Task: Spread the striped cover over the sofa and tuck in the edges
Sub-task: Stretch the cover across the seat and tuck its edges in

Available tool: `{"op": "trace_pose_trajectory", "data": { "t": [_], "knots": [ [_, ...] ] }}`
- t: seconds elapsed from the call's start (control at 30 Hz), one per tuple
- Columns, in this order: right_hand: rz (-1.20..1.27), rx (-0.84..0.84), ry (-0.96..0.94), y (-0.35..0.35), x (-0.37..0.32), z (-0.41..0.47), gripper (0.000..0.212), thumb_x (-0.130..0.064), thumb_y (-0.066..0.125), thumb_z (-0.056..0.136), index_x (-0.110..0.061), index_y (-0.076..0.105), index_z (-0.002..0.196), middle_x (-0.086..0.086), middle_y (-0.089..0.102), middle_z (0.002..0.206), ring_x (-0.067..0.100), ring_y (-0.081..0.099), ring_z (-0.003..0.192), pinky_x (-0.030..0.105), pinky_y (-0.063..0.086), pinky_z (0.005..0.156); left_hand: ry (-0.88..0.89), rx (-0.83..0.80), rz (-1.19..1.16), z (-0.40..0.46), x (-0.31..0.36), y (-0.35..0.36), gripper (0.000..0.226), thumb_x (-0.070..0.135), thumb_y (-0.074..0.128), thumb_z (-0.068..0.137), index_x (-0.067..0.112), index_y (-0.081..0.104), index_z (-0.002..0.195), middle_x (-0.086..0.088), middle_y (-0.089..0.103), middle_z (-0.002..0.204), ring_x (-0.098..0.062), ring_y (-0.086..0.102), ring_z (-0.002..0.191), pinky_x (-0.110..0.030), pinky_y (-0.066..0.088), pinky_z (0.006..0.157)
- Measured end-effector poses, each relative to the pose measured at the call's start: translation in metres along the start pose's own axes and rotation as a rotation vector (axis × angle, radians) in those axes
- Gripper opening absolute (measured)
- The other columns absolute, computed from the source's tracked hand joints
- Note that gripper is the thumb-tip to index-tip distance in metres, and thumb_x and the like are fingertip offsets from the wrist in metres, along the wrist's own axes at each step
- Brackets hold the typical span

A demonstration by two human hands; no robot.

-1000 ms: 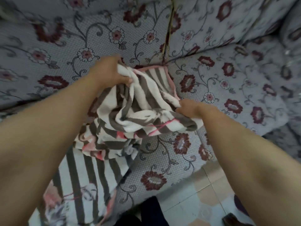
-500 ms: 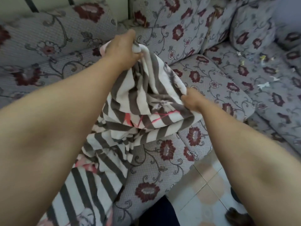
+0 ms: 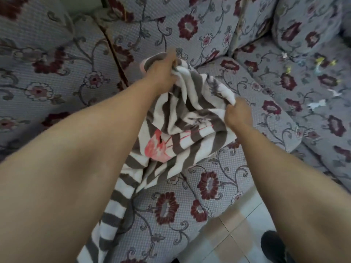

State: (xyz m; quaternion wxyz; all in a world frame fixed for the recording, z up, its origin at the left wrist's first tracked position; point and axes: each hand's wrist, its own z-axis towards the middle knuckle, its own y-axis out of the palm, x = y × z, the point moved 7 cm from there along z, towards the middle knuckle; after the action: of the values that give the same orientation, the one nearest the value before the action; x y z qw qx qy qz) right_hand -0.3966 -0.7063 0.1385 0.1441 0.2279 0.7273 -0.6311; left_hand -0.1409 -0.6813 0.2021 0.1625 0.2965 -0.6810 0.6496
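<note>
- Striped cloth was bunched in both fists: the left hand (image 3: 163,73), at upper centre of the frame, had its fingers curled tight round a gathered edge of the cover (image 3: 182,128).
- The right hand (image 3: 238,115), lower and to the right of centre, was closed in the same way on another fold of the cover, knuckles facing the camera.
- Between the two hands the cover hung in loose, crumpled folds of grey-brown and white, with a pink flower print showing near the middle.
- From there the cover trailed down toward the lower left of the frame, lying over the seat front and partly hidden behind the left forearm.
- The sofa (image 3: 190,202) under it was grey with dark red flowers; its back cushions filled the top of the frame and its seat ran off to the right.
- Small paper scraps (image 3: 317,104), white and yellow, lay on the seat at the right, well apart from the cover.
- Tiled floor (image 3: 233,236) showed at lower right, with a dark shoe (image 3: 271,245) on it.
</note>
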Motion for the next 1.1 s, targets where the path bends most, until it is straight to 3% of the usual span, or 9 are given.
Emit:
{"op": "trace_pose_trajectory", "data": {
  "t": [0.07,0.17,0.27,0.4,0.53,0.7,0.9,1.0,1.1],
  "knots": [
    [0.095,-0.006,0.040,0.009,0.014,0.021,0.034,-0.019,0.043,0.095,-0.003,0.045,0.125,0.023,0.055,0.124,0.038,0.054,0.110,0.036,0.037,0.078,-0.061,-0.130,-0.034,0.014,-0.019,0.025,0.052,0.015,0.051,0.092,0.021,0.031,0.140,-0.007,0.050,0.097,-0.019,0.050,0.076,-0.023,0.041,0.063],
    [0.420,-0.361,0.081,0.060,0.020,0.028,0.052,-0.026,0.051,0.096,-0.008,0.030,0.140,0.014,0.049,0.136,0.031,0.052,0.120,0.035,0.044,0.091,-0.107,-0.232,-0.012,0.012,-0.048,0.064,0.075,0.016,0.056,0.091,0.029,0.010,0.150,-0.012,0.055,0.122,-0.024,0.054,0.099,-0.027,0.041,0.080],
    [0.567,-0.698,0.084,0.109,0.019,0.005,0.074,-0.014,0.054,0.094,-0.021,0.008,0.151,0.006,0.040,0.146,0.022,0.049,0.120,0.027,0.045,0.086,-0.158,-0.274,0.011,-0.013,-0.071,0.109,0.065,0.016,0.061,0.089,0.017,0.030,0.146,-0.012,0.046,0.141,-0.027,0.049,0.122,-0.028,0.039,0.097],
    [0.233,-0.618,-0.022,0.151,0.057,-0.006,0.074,-0.008,0.054,0.089,-0.019,0.015,0.151,0.010,0.034,0.151,0.031,0.039,0.134,0.039,0.037,0.103,-0.160,-0.515,0.135,-0.068,-0.088,0.201,0.041,0.022,0.066,0.083,0.009,0.058,0.121,-0.011,0.060,0.123,-0.028,0.055,0.114,-0.030,0.043,0.092],
    [0.044,-0.542,0.072,0.178,0.110,-0.018,0.062,-0.007,0.057,0.084,-0.005,0.032,0.140,0.017,0.044,0.138,0.036,0.047,0.125,0.049,0.045,0.100,-0.209,-0.735,0.179,-0.120,-0.097,0.291,0.062,0.029,0.073,0.077,0.007,0.044,0.128,-0.014,0.047,0.131,-0.030,0.047,0.118,-0.037,0.044,0.094],
    [0.001,-0.564,0.070,0.211,0.158,-0.037,0.066,-0.018,0.068,0.079,-0.001,0.038,0.135,0.018,0.048,0.135,0.037,0.051,0.119,0.047,0.046,0.096,-0.282,-0.628,0.550,-0.140,-0.112,0.333,0.053,0.014,0.060,0.085,0.008,0.039,0.133,-0.012,0.032,0.138,-0.033,0.033,0.128,-0.050,0.045,0.093],
    [-0.071,-0.640,0.154,0.224,0.179,-0.057,0.023,-0.027,0.061,0.088,-0.007,0.052,0.082,0.004,0.053,0.076,0.021,0.050,0.082,0.023,0.035,0.056,-0.444,-0.225,-0.157,-0.079,-0.115,0.280,0.026,0.019,0.037,0.096,-0.001,0.053,0.102,-0.026,0.058,0.112,-0.033,0.054,0.102,-0.035,0.039,0.084],
    [0.398,-0.741,0.376,0.231,0.165,-0.069,0.049,-0.043,0.061,0.088,-0.015,0.053,0.127,0.005,0.060,0.117,0.024,0.053,0.108,0.029,0.042,0.084,-0.689,-0.094,-0.535,-0.056,-0.124,0.241,0.028,0.025,0.035,0.094,0.011,0.056,0.084,-0.017,0.060,0.109,-0.029,0.055,0.102,-0.036,0.044,0.094],
    [0.674,-0.769,0.575,0.242,0.144,-0.073,0.060,-0.032,0.069,0.082,-0.017,0.044,0.135,0.001,0.050,0.139,0.025,0.043,0.129,0.042,0.037,0.103,-0.762,-0.116,-0.812,-0.045,-0.119,0.225,0.029,0.023,0.038,0.092,0.017,0.063,0.078,-0.009,0.067,0.094,-0.027,0.060,0.094,-0.037,0.050,0.089]
  ]
}}
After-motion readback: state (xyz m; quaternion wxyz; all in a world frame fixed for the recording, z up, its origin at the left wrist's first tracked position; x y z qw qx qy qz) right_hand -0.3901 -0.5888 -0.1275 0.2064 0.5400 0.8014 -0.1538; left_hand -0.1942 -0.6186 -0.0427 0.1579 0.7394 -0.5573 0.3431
